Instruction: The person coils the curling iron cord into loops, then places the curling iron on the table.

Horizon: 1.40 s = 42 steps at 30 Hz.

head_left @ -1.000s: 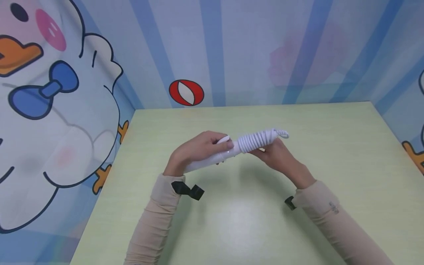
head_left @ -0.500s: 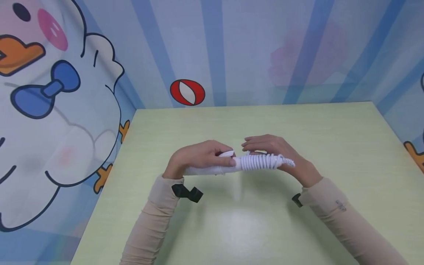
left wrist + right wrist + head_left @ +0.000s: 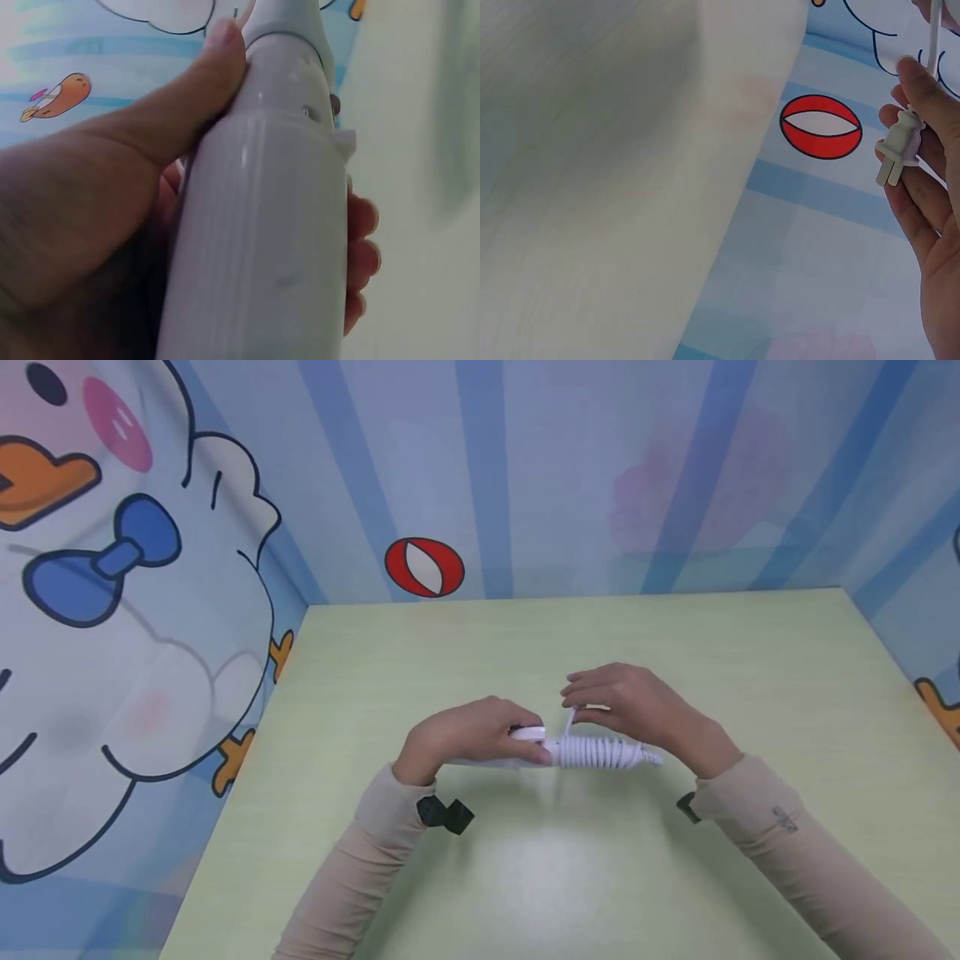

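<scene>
My left hand (image 3: 480,731) grips a white curling iron (image 3: 259,232) held roughly level above the table, thumb along its body. A lever (image 3: 528,733) shows by the thumb. White power cord (image 3: 600,752) is wound in tight coils round the iron's right part, with a stub sticking out at the right tip. Just above these coils, my right hand (image 3: 630,697) pinches the cord's free end, which rises in a short straight stretch. In the right wrist view, a two-pin plug (image 3: 904,139) lies against the fingers, its flat pins pointing away from the thumb.
The pale green tabletop (image 3: 420,643) stretches beneath both hands. Behind it stands a blue striped backdrop (image 3: 555,485) with a red and white ball printed on it. A printed duck (image 3: 195,693) covers the left side. Small black cameras sit at both wrists.
The curling iron has tilted to level and come lower and nearer. My right hand has left the underside of the coils, moved above them and drawn the cord's free end upward.
</scene>
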Tool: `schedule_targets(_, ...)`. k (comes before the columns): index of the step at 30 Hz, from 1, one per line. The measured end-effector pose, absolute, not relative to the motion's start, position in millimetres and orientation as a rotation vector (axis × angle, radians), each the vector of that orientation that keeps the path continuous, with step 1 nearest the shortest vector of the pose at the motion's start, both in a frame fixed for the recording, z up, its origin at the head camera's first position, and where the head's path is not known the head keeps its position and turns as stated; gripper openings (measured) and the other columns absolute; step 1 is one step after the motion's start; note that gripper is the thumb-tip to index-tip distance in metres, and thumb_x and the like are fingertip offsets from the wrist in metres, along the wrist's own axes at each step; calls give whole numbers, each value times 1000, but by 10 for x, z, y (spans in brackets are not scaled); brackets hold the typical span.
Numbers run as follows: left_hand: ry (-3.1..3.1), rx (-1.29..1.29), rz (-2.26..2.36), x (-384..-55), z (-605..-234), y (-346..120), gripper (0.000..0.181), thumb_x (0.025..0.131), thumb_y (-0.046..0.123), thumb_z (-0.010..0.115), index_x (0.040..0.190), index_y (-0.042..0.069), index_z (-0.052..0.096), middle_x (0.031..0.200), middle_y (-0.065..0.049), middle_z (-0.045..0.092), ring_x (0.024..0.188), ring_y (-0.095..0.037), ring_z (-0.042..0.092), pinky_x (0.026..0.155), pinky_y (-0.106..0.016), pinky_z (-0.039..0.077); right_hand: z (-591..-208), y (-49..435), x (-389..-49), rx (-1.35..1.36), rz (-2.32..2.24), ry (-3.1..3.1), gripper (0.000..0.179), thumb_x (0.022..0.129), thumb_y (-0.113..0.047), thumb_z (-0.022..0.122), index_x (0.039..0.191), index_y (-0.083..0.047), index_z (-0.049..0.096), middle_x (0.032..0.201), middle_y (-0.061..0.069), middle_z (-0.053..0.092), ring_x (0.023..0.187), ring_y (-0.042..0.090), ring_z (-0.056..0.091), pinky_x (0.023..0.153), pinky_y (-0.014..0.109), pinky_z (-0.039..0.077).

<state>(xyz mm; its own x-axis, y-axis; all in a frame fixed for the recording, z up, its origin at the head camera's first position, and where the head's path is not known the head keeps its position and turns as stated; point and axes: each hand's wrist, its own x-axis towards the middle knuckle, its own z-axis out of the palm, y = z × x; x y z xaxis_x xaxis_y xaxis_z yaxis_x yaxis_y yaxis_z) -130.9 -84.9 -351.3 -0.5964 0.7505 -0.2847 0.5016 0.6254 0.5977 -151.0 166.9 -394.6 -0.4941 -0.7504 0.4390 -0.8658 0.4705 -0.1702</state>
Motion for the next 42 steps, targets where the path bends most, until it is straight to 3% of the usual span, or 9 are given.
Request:
schedule_targets(10,2465,949,529,-1249,-3901,-728,25,87,44,66,93,20,63,76,8,58,67,-6,49,62,-19,40,-4208,1684,-1610,1402,486,-2474,14,78,-10,78,91,-10,74,93,0,73,96,21,69,83,39,53)
schedule_targets(17,2482,926,536,-1281,-4128,-702,25,87,45,66,89,20,62,76,9,57,69,-6,48,63,-20,38,-4356,1675,-1670,1393,481,-2574,8,80,-11,76,86,-14,71,81,-7,69,73,9,65,71,32,52)
schedule_targets(25,2493,919,485,-1325,-4293,-680,26,87,45,65,89,19,61,77,8,55,70,-7,46,65,-20,37,-4506,1685,-1704,1345,468,-2658,10,81,-16,76,83,-17,67,74,-10,67,63,6,58,65,30,49)
schedule_targets(31,2507,914,497,-1345,-4379,-691,26,87,45,65,84,19,59,74,8,52,69,-6,44,64,-20,36,-4582,1680,-1746,1342,500,-2686,6,82,-15,74,86,-15,70,80,-7,70,70,9,65,72,34,51)
schedule_targets(39,2591,924,395,-1327,-4405,-703,33,87,49,63,102,20,67,84,4,51,75,-11,44,65,-23,37,-4680,1684,-1790,1339,508,-2621,9,80,-17,77,85,-12,72,88,-1,70,87,17,64,81,37,50)
schedule_targets(42,2598,929,378,-1328,-4413,-699,35,87,49,63,105,18,68,84,3,53,75,-11,45,66,-23,37,-4689,1676,-1790,1324,495,-2621,11,80,-20,77,85,-12,73,87,-1,68,86,17,61,79,35,49)
